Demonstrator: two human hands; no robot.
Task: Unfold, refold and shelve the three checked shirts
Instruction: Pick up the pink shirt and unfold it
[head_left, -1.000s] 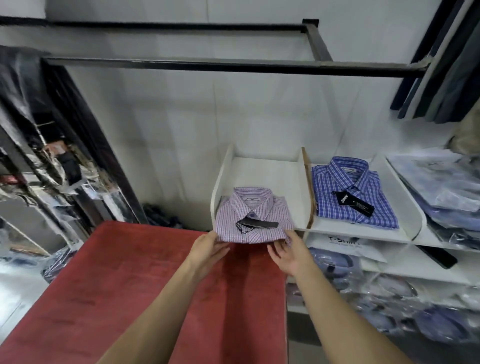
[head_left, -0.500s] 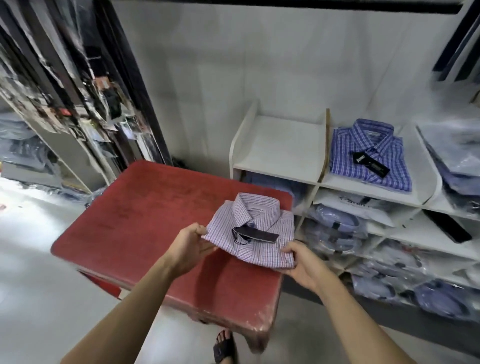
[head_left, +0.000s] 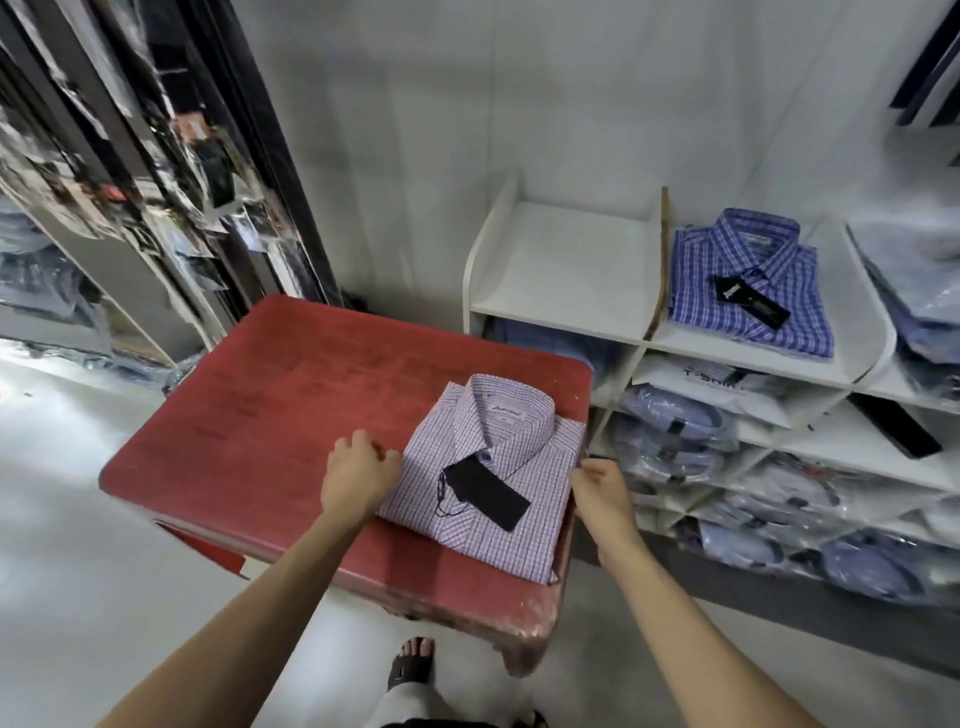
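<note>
A folded lilac checked shirt (head_left: 498, 462) with a black tag lies collar-up on the right part of the red table (head_left: 260, 415). My left hand (head_left: 358, 475) holds its left edge with curled fingers. My right hand (head_left: 597, 486) pinches its right edge near the table's side. A folded blue checked shirt (head_left: 748, 291) with a black tag lies in the second top compartment of the white shelf unit (head_left: 644, 343). No third checked shirt can be made out.
The shelf's top-left compartment (head_left: 561, 270) holds nothing. Lower shelves carry several bagged shirts (head_left: 675, 431). A rack of bagged clothes (head_left: 130, 156) stands at the left. My sandalled foot (head_left: 410, 665) is under the table's near edge.
The lilac shirt came off the top-left shelf compartment and now lies flat on the red table. Both hands moved back with it and stay at its sides.
</note>
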